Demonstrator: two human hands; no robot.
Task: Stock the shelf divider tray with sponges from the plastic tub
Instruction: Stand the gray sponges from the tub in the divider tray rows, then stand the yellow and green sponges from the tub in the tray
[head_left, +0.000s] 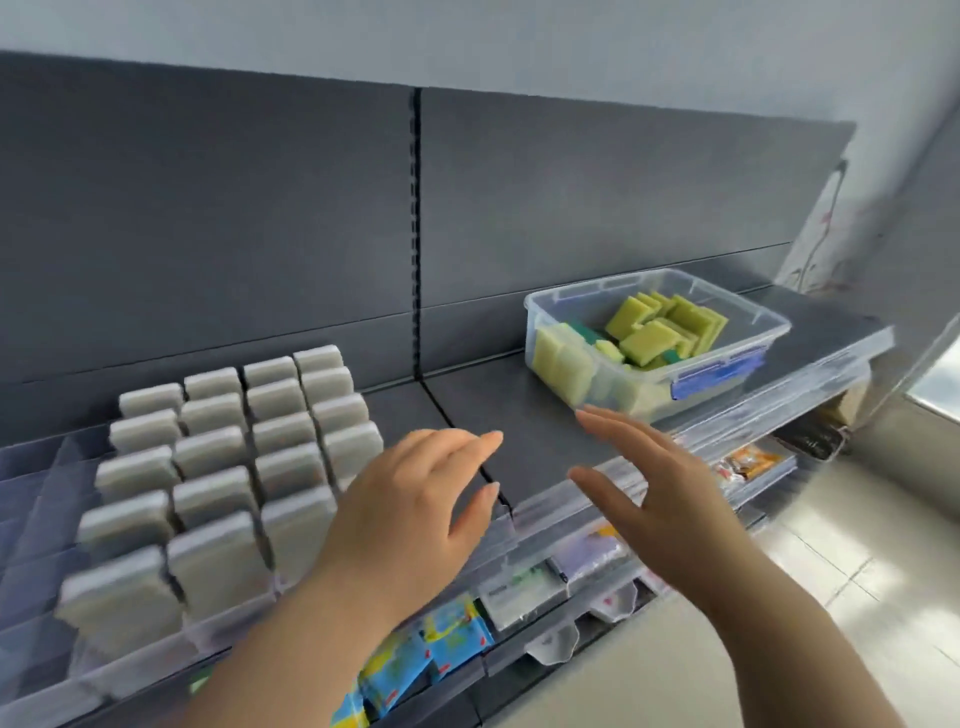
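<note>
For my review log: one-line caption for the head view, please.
Empty left hand and right hand hover between the part-filled divider tray and the plastic tub of sponges.
</note>
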